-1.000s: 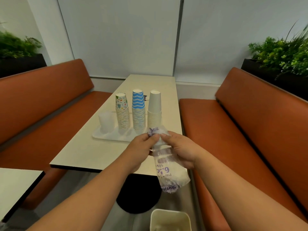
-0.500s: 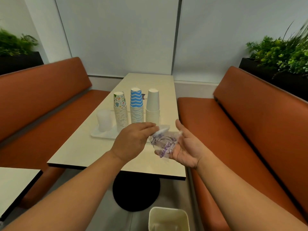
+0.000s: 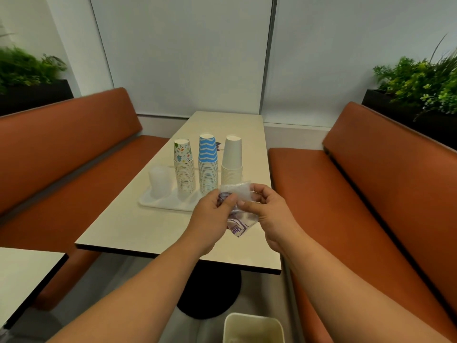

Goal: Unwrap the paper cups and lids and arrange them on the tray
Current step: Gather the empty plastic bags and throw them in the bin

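A white tray [image 3: 158,203] on the cream table [image 3: 138,226] carries a stack of translucent lids [image 3: 160,180], a flower-print cup stack [image 3: 183,165], a blue zigzag cup stack [image 3: 208,163] and a plain white cup stack [image 3: 232,160], all upside down. In front of the tray, above the table, both hands crumple a clear plastic wrapper [image 3: 238,220] with purple print. My left hand [image 3: 212,214] pinches its upper left part. My right hand [image 3: 269,211] grips its right side with curled fingers.
Orange benches flank the table: left bench [image 3: 61,154], right bench [image 3: 371,194]. A cream bin [image 3: 253,328] stands on the floor near the table's black pedestal [image 3: 210,293]. Planters with greenery sit behind both benches. Another table's corner [image 3: 27,273] shows at the lower left.
One second ago the wrapper hung long from both hands. It has since been scrunched into a small bundle, and both hands now close on it nearer the tray.
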`<act>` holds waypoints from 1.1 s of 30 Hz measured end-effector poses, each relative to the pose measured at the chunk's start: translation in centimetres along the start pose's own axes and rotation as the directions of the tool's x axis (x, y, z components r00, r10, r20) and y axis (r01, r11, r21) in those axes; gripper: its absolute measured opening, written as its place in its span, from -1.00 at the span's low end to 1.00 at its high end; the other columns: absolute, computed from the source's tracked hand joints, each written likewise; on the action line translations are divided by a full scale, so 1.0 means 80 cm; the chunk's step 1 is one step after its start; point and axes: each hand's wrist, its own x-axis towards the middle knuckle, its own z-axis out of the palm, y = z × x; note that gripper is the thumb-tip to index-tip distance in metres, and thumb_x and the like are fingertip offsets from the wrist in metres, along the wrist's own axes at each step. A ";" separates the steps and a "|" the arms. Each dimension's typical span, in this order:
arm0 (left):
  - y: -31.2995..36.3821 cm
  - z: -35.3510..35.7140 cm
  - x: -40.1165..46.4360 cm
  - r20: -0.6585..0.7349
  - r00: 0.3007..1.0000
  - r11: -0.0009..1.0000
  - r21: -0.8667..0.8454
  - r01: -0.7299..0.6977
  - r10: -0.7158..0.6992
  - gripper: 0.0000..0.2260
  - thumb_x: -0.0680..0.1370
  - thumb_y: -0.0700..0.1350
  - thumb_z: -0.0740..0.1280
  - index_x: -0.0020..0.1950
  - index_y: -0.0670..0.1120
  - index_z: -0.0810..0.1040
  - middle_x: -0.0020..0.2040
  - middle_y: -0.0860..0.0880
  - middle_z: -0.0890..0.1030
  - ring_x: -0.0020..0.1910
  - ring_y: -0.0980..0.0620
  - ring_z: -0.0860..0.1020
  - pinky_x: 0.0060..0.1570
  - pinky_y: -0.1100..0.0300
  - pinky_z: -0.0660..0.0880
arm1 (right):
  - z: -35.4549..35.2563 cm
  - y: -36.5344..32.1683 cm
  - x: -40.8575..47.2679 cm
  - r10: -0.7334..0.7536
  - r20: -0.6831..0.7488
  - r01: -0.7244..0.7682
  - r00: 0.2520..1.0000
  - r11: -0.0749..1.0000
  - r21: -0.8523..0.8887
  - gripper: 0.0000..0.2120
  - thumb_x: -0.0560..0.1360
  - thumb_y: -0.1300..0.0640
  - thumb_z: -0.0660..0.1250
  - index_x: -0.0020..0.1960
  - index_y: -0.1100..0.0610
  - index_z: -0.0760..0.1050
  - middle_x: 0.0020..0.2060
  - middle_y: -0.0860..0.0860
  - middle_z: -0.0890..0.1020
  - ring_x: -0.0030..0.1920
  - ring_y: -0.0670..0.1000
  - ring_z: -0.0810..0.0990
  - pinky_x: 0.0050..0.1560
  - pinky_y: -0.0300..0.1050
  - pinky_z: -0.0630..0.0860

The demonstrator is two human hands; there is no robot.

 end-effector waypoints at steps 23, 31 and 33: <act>-0.010 -0.006 0.035 -0.117 0.988 0.986 0.148 -0.082 0.100 -0.80 0.67 0.05 0.11 0.21 0.04 0.43 0.21 -0.03 0.57 0.17 -0.04 0.55 0.14 -0.14 0.56 | 0.079 0.009 0.023 -0.299 -0.171 0.142 0.939 0.789 -0.597 -0.72 0.70 0.00 0.05 0.05 0.08 0.51 -0.02 0.03 0.65 -0.03 0.01 0.59 -0.10 -0.22 0.48; 0.000 -0.056 0.051 0.023 1.000 0.996 -0.087 0.009 -0.007 -0.82 0.54 0.11 0.30 0.07 0.12 0.61 0.08 -0.03 0.68 0.11 -0.05 0.63 0.18 -0.15 0.54 | 0.098 0.019 0.037 -0.144 -0.101 0.117 0.984 0.964 -0.237 -0.74 0.66 -0.08 0.14 0.11 -0.01 0.56 0.03 0.08 0.70 0.02 0.09 0.68 -0.08 -0.04 0.62; 0.000 -0.071 0.061 0.101 0.989 0.967 -0.220 0.132 -0.112 -0.82 0.57 -0.02 0.35 0.15 -0.01 0.58 0.09 -0.12 0.68 0.08 -0.13 0.65 0.15 -0.21 0.55 | 0.094 0.017 0.036 -0.053 -0.080 0.048 0.995 0.997 -0.057 -0.60 0.55 -0.18 0.31 0.15 0.13 0.55 0.06 0.18 0.68 0.06 0.21 0.66 -0.02 0.08 0.63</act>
